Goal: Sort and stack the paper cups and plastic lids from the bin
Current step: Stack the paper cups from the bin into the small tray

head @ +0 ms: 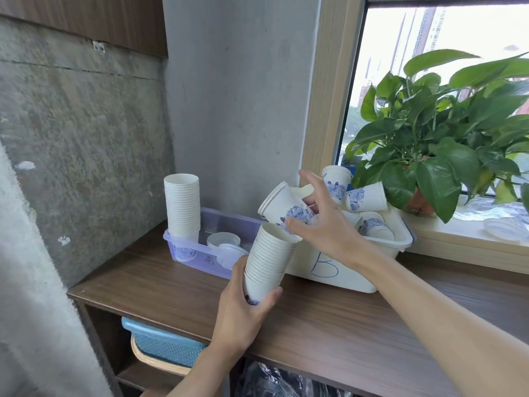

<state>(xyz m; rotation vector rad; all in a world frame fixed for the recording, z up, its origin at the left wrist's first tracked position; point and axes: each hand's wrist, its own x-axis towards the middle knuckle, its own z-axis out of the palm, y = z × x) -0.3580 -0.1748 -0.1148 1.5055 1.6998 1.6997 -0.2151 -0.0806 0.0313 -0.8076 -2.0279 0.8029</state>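
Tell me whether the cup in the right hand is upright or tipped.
Tipped. The right hand pinches the cup slanted, rim facing up-left, base over the stack.

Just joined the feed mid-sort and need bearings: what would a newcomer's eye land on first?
The two hands at centre: the left hand holds a tilted stack of cups while the right hand holds flowered cups tilted at its top. Behind them sits the white bin marked B, holding loose cups; a tall cup stack stands in the purple tray to the left, and a leafy plant fills the window at right.
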